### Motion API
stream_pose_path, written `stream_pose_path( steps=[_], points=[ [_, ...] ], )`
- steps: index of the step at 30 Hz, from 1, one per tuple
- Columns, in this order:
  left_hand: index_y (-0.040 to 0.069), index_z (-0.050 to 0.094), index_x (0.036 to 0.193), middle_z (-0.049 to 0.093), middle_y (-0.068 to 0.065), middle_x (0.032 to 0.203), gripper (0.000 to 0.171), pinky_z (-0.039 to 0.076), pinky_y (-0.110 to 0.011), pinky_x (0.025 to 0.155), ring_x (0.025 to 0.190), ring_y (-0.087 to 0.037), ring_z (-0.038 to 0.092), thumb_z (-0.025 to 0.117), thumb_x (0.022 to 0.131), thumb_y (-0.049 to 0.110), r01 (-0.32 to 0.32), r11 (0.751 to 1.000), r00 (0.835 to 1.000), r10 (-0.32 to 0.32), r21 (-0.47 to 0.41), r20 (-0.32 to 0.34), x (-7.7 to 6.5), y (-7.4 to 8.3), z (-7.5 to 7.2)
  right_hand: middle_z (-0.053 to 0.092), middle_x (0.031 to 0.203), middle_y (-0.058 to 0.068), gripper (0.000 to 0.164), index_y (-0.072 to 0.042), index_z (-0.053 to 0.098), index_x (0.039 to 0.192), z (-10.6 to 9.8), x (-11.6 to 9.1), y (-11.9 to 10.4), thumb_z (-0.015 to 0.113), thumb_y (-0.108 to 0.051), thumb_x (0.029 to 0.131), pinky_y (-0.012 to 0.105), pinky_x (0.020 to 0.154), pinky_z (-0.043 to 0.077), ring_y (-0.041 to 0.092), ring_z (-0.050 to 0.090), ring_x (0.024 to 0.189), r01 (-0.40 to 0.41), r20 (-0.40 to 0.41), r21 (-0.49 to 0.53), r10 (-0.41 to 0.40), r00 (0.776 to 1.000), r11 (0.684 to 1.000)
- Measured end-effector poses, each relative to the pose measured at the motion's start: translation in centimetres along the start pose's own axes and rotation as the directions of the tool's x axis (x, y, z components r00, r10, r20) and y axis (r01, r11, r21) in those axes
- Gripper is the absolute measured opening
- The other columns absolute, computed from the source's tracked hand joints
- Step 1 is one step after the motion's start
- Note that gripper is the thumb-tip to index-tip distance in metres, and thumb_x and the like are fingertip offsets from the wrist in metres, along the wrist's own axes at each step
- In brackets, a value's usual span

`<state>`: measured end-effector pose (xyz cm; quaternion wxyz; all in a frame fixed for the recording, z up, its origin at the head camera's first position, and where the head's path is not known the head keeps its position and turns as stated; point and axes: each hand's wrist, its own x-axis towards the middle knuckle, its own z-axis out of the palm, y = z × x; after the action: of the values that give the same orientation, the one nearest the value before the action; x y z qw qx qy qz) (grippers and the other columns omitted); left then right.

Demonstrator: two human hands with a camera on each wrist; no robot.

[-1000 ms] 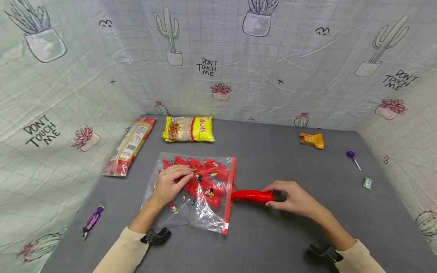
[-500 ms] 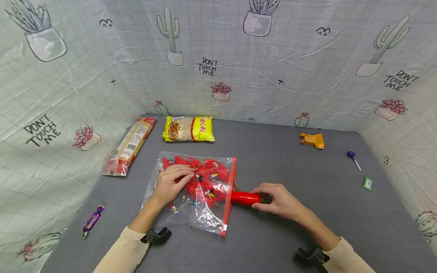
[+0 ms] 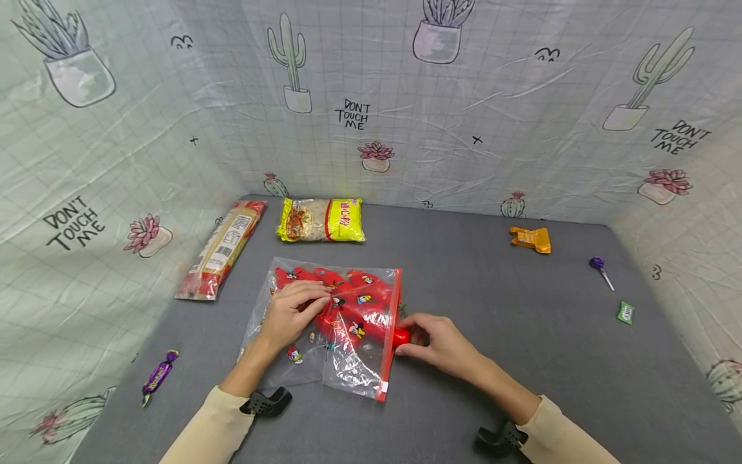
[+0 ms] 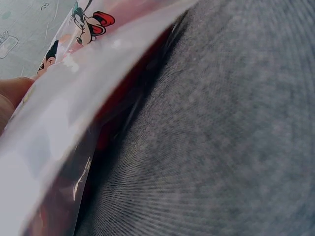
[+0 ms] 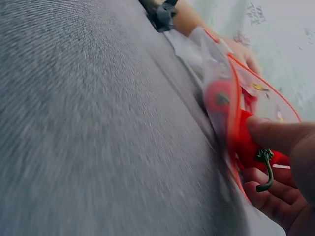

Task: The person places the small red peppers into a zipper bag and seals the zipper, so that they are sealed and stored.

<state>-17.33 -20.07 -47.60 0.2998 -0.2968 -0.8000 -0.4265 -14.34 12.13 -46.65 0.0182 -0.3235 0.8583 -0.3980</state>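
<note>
A clear zip bag [image 3: 353, 377] with cartoon prints and a red zip edge lies flat in the middle of the head view, its mouth facing right. Several red peppers [image 3: 371, 293] show through the plastic. My left hand [image 3: 288, 317] lies over the bag's left half and pinches its upper layer, which creases away from the fingertips. At the mouth, my right hand [image 3: 436, 343] grips the stem end of a long red chili pepper [image 3: 401, 338], most of which is inside the bag. Its curved green stem [image 5: 267, 172] shows between thumb and fingers in the right wrist view.
A yellow food packet [image 3: 321, 220] and a long red-ended packet [image 3: 221, 250] lie behind and left of the bag. A purple wrapped candy [image 3: 159, 378] is at the left. Rightward are an orange wrapper [image 3: 531, 239], a purple lollipop [image 3: 598, 265] and a green candy [image 3: 625, 312].
My right hand has moved left, sliding the chili pepper into the bag until only its stem end is outside. My left hand has stayed in place on the bag.
</note>
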Motion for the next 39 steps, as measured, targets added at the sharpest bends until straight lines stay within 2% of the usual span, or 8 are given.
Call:
stream_pose_path(
  steps=[4,12,18,22,27,31,35,39],
  points=[
    [0.013,0.076,0.091,0.073,-0.004,0.095,0.018,0.048,-0.034,0.090,0.094,-0.025,0.067,0.078,0.074,0.006,0.006,1.000,1.000,-0.006,0.002,0.000,-0.1,0.1,0.0,0.061,0.080,-0.009,0.038,-0.016,0.060,0.101,1.1,0.8,-0.2,0.076,-0.039,0.076,0.018,0.058,0.049,0.002,0.054,0.065,-0.052,-0.026,0.049,0.054,0.998,0.997],
    [0.013,0.076,0.092,0.073,-0.003,0.097,0.019,0.048,-0.034,0.091,0.096,-0.025,0.067,0.078,0.074,0.007,0.024,1.000,1.000,-0.024,-0.003,0.004,-0.3,0.2,-0.1,0.064,0.079,-0.008,0.026,-0.017,0.063,0.095,2.6,1.7,-0.3,0.076,-0.032,0.078,0.017,0.060,0.050,0.001,0.057,0.065,-0.075,-0.127,0.028,0.078,0.989,0.997],
    [0.014,0.076,0.092,0.073,-0.002,0.096,0.017,0.047,-0.030,0.092,0.096,-0.026,0.067,0.077,0.075,0.009,0.031,0.999,0.999,-0.031,0.014,0.009,-0.5,0.1,-0.2,0.064,0.077,-0.007,0.018,-0.014,0.066,0.095,2.9,1.9,-0.4,0.075,-0.017,0.080,0.016,0.057,0.049,0.002,0.055,0.063,-0.020,-0.128,0.009,0.021,0.992,1.000],
    [0.013,0.076,0.092,0.073,-0.002,0.096,0.016,0.046,-0.027,0.093,0.095,-0.026,0.067,0.077,0.076,0.009,0.032,0.999,0.999,-0.032,0.011,0.011,-0.5,0.0,-0.3,0.060,0.075,-0.010,0.019,-0.017,0.066,0.097,2.8,1.8,-0.3,0.074,-0.022,0.081,0.016,0.056,0.046,0.001,0.052,0.062,-0.028,-0.117,0.002,0.028,0.993,1.000],
    [0.012,0.076,0.091,0.073,-0.003,0.096,0.017,0.047,-0.029,0.092,0.095,-0.026,0.067,0.078,0.074,0.008,0.025,1.000,1.000,-0.025,0.008,0.002,-0.5,0.2,-0.3,0.061,0.074,-0.010,0.023,-0.019,0.068,0.101,1.8,1.6,-0.3,0.074,-0.029,0.081,0.017,0.054,0.046,0.001,0.052,0.062,-0.033,-0.107,0.018,0.035,0.994,0.999],
    [0.012,0.076,0.090,0.073,-0.005,0.095,0.018,0.047,-0.034,0.091,0.094,-0.027,0.066,0.078,0.073,0.008,0.020,1.000,1.000,-0.019,0.011,-0.004,-0.3,0.3,-0.2,0.064,0.078,-0.009,0.023,-0.017,0.068,0.103,0.2,1.7,0.0,0.074,-0.022,0.081,0.018,0.054,0.047,0.002,0.053,0.062,-0.020,-0.146,0.008,0.021,0.989,1.000],
    [0.013,0.076,0.090,0.073,-0.005,0.095,0.017,0.047,-0.036,0.091,0.095,-0.026,0.067,0.078,0.074,0.008,0.013,1.000,1.000,-0.013,0.001,-0.003,0.0,0.3,-0.1,0.066,0.086,-0.006,0.025,-0.012,0.068,0.105,-1.7,2.6,1.0,0.073,-0.018,0.081,0.021,0.059,0.050,0.004,0.056,0.068,0.010,-0.186,-0.015,-0.012,0.982,1.000],
    [0.013,0.076,0.091,0.073,-0.003,0.095,0.017,0.047,-0.035,0.090,0.096,-0.025,0.067,0.077,0.075,0.007,0.000,1.000,1.000,0.000,-0.008,-0.005,0.1,0.2,-0.1,0.067,0.098,0.001,0.030,-0.009,0.066,0.111,-3.0,3.9,2.7,0.072,-0.018,0.083,0.028,0.067,0.053,0.009,0.060,0.079,0.023,-0.153,-0.021,-0.026,0.988,1.000]
  ],
)
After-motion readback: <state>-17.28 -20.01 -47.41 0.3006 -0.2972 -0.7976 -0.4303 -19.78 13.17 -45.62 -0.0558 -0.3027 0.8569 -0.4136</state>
